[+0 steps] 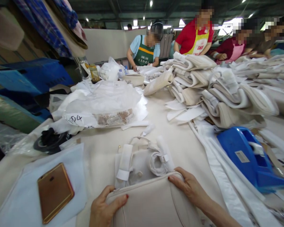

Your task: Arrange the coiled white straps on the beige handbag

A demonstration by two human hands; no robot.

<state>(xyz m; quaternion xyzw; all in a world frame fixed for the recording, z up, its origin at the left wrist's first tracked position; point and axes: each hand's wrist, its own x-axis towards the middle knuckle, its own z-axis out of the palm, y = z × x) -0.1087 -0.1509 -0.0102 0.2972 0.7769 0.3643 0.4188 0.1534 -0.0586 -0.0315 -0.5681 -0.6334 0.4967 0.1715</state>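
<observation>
A beige handbag [149, 201] lies at the bottom middle of the head view, its top edge facing away from me. My left hand [106, 205] grips its left upper corner, thumb on the near face. On the right upper corner, my right hand [186, 186] holds the edge with thumb and fingers. Just beyond the top edge sit a wrapped strap [125, 162] in white paper and a coiled strap [158, 163] in clear wrapping. Behind them a thin handle [139, 138] arches up. The bag's lower part runs out of the frame.
A gold phone [55, 192] lies on a white sheet at left. Beyond is a plastic-wrapped bundle [101, 104]. A blue tape dispenser [248, 157] stands at right, near stacked beige pieces [194, 75]. Several people work across the table, one in a green apron [144, 56].
</observation>
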